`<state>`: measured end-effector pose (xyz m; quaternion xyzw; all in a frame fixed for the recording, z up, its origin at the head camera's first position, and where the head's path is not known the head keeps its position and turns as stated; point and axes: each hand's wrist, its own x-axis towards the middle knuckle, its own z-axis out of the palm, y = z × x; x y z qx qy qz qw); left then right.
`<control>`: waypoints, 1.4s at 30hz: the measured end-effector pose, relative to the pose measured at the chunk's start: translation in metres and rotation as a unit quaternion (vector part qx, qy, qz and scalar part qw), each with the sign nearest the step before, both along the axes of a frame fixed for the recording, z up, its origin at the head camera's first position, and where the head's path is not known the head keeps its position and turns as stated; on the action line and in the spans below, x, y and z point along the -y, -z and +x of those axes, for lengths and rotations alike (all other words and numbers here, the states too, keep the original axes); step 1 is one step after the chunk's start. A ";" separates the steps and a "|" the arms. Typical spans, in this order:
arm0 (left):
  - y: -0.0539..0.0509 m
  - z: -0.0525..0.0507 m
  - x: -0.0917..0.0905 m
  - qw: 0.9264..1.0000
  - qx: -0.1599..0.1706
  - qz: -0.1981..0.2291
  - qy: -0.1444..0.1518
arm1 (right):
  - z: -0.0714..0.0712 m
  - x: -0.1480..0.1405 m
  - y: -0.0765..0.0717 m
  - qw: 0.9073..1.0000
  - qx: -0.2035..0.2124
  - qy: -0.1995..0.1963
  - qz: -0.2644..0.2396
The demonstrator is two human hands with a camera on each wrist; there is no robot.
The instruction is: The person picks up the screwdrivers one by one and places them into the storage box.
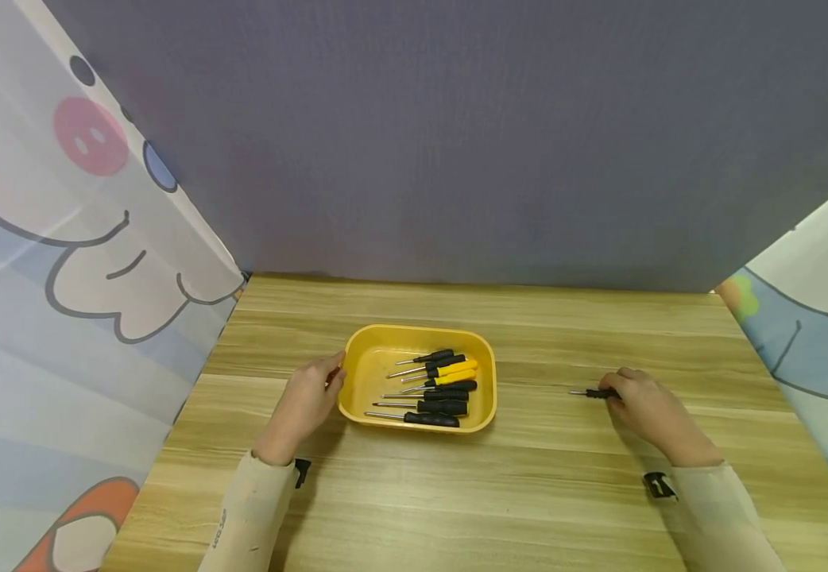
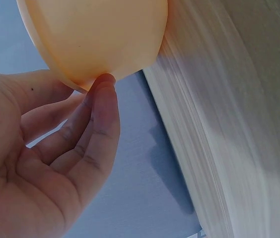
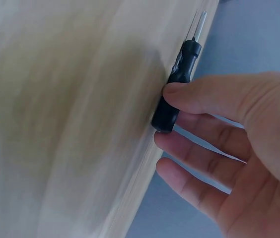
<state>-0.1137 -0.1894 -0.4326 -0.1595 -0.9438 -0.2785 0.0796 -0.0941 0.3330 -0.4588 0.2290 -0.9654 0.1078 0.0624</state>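
A yellow plastic tray (image 1: 378, 338) stands on the table with several screwdrivers (image 1: 435, 395) in it, most with black handles and some with yellow ones. My left hand (image 1: 307, 401) pinches the tray's left rim between thumb and fingers; the left wrist view shows the fingertips on its outer wall (image 2: 95, 39). Off to the right of the tray, my right hand (image 1: 646, 409) holds a small black-handled screwdriver (image 3: 183, 64) between thumb and fingers. Its metal shaft points left, close to the tabletop.
The wood-grain table (image 1: 500, 508) extends under both hands. A grey panel (image 1: 471, 143) rises along its back edge. Cartoon-printed sheets (image 1: 85, 262) hang at the left and right sides.
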 end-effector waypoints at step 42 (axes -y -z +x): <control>0.000 -0.001 0.000 1.000 0.008 0.007 0.001 | -0.017 0.147 -0.063 0.990 -0.073 -0.121 -0.010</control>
